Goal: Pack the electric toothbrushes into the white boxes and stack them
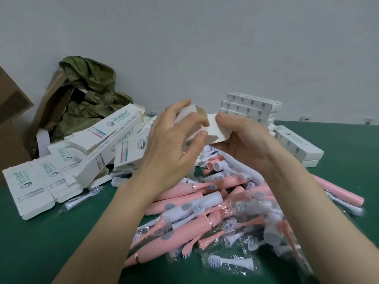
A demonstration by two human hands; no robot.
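Green table (51, 232), white box (215, 128) between left hand (174, 144) and right hand (244, 140).

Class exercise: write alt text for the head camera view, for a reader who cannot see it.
Two bare hands, left hand and right hand, hold a white box with open end flaps above a pile of pink toothbrushes on a green table. Unfilled boxes lie left; stacked closed boxes stand behind.
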